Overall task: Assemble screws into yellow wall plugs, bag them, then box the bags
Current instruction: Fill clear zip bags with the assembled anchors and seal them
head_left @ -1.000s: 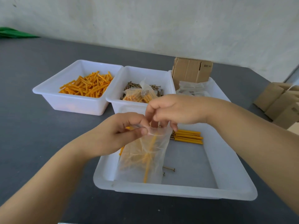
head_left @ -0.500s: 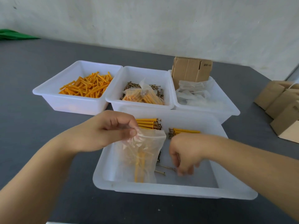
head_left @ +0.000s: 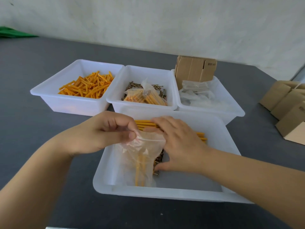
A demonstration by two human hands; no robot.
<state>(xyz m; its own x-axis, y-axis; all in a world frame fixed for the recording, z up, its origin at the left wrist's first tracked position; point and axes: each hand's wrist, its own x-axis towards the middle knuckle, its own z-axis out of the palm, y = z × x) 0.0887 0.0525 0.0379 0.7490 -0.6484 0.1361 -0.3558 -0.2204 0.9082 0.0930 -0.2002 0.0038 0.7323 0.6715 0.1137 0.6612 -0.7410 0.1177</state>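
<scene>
Clearly the bagging step is under way. The left hand (head_left: 105,134) pinches the mouth of a clear plastic bag (head_left: 140,156) between thumb and forefinger, holding it up over the near tray (head_left: 165,192) at lower centre so the bag hangs open for loading; a few yellow plugs with screws already stand inside it. The right hand (head_left: 178,142) lies with fingers spread over the row of assembled plugs (head_left: 145,123) at the centre of the frame, thumb low beside the screw heads, apparently gathering a bunch. Whether it has anything in its grip yet I cannot tell, since the palm hides them.

3 smaller trays stand in a row behind. The one at upper left (head_left: 49,95) holds loose yellow plugs (head_left: 87,86), the middle one (head_left: 148,70) holds screws (head_left: 132,85) with filled bags (head_left: 145,96) resting on top, and the right one (head_left: 231,109) holds empty bags (head_left: 196,91) with flat cardboard (head_left: 194,68) propped at its back. More cardboard boxes (head_left: 287,106) wait at the right edge of the grey worktop (head_left: 33,63), probably for the final boxing.
</scene>
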